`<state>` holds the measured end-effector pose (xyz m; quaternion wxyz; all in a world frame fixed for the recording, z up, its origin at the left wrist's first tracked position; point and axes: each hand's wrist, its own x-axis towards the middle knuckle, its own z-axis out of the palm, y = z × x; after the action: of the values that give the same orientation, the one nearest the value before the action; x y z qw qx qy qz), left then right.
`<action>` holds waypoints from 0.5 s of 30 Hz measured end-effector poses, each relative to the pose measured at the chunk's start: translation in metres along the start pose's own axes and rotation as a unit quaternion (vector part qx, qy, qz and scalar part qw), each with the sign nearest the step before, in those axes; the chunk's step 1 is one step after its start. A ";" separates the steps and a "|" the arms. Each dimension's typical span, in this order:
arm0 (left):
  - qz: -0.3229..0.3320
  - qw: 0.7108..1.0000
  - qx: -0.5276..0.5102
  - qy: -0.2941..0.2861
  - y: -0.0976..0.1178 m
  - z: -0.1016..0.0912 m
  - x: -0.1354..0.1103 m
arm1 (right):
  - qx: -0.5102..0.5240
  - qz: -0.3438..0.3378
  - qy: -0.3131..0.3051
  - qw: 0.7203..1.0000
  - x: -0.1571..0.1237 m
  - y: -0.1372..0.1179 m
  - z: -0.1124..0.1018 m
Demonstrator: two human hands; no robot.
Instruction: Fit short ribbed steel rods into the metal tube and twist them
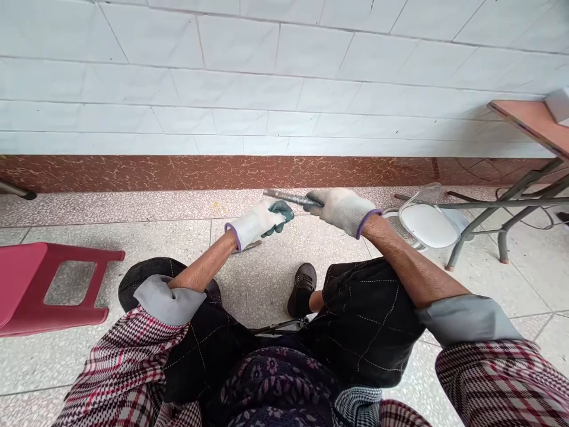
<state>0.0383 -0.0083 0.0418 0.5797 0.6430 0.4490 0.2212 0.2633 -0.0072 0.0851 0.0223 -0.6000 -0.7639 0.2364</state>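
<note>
Both my hands wear white knit gloves with dark green coated palms and purple cuffs. My right hand (342,209) is closed around one end of a grey metal rod (288,197), which points left; its middle looks ridged and its far end smoother. Just left of and below the rod, my left hand (267,219) has its fingers curled together. Whatever may be in them is hidden. Below my left wrist a second thin grey rod (249,247) shows low down, partly covered by the glove.
A red plastic stool (26,284) stands at the left. To the right are a white round-seated folding chair (429,225) and a wooden-topped table (524,121) with metal legs. The tiled wall (267,89) rises ahead above a brown skirting. My shoe (304,284) rests on the speckled floor.
</note>
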 end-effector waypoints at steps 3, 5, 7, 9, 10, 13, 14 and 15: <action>-0.004 0.995 -0.095 0.032 0.003 -0.002 0.011 | 0.064 0.008 0.088 0.994 0.002 -0.008 -0.013; 0.004 0.992 -0.123 0.039 0.007 -0.005 0.015 | 0.187 -0.008 0.095 0.978 -0.006 -0.016 -0.019; 0.015 0.992 -0.112 0.052 0.011 -0.010 0.014 | 0.295 -0.030 0.054 0.953 -0.017 -0.025 -0.022; 0.040 0.994 -0.074 0.063 0.017 -0.018 0.009 | 0.340 -0.047 -0.004 0.939 -0.025 -0.034 -0.022; 0.060 0.995 -0.055 0.053 0.021 -0.023 0.006 | 0.340 -0.053 -0.040 0.938 -0.027 -0.037 -0.022; 0.103 0.994 -0.004 -0.030 0.029 -0.043 -0.008 | 0.294 -0.060 -0.142 0.943 -0.028 -0.042 -0.021; 0.092 0.995 0.020 -0.043 0.030 -0.049 -0.014 | 0.278 -0.058 -0.162 0.945 -0.028 -0.041 -0.021; 0.077 0.995 0.045 -0.046 0.031 -0.054 -0.019 | 0.267 -0.056 -0.175 0.946 -0.027 -0.039 -0.020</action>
<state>-0.0051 0.0075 0.0879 0.5512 0.7108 0.3806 0.2147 0.2415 -0.0321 0.1252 0.0607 -0.4779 -0.6968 0.5315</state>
